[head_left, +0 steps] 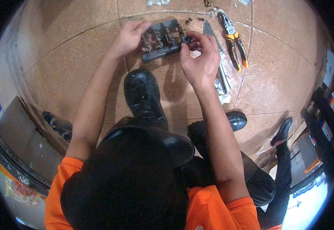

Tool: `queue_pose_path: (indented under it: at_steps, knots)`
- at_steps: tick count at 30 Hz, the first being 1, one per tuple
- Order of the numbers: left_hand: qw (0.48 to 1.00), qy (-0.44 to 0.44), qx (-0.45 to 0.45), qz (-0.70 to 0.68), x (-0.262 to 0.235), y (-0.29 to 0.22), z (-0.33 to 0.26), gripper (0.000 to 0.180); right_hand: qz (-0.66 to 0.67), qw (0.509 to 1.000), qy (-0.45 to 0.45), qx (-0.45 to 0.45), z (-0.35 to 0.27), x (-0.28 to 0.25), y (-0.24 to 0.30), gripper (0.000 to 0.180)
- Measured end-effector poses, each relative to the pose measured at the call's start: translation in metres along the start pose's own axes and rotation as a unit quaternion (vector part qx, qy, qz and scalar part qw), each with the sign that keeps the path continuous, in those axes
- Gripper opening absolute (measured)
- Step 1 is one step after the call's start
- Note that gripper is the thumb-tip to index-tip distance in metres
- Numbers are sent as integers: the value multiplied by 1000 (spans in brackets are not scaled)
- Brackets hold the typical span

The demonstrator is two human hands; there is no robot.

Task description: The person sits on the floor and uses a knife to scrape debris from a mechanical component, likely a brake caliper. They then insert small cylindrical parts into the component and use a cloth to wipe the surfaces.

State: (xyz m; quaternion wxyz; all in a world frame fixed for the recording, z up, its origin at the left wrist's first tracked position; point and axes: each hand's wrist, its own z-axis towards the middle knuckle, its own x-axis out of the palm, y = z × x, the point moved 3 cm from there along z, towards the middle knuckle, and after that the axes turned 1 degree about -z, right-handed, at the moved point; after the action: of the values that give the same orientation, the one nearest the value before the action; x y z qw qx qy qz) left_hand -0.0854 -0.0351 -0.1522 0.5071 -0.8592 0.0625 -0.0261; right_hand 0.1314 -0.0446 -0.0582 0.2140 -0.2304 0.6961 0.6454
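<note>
dark metal assembly (160,45), partly hidden by both hands (126,40) (203,61)

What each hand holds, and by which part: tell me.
The left hand grips a dark, two-barred, metal-looking assembly by its upper left corner; the right hand pinches the dark round fitting at its right end.

Pale lettering runs along the right-hand orange-and-black handle of the pliers (234,37) — too small to make out — and a printed mark near their pivot is equally unclear. Well left of the pliers, and lower in view, a black curved band (23,179) bears white, writing-like marks — illegible here.
</note>
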Motion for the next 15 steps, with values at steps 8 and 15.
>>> queue_pose_path:
  at_steps: [8,15]
  knots:
    - [998,-12,-60,1,3,-4,-3,36,-8,999,-19,-25,-1,2,-8,29]
    - [1000,-13,-24,-8,3,2,0,35,-39,999,-1,-14,1,1,-3,29]
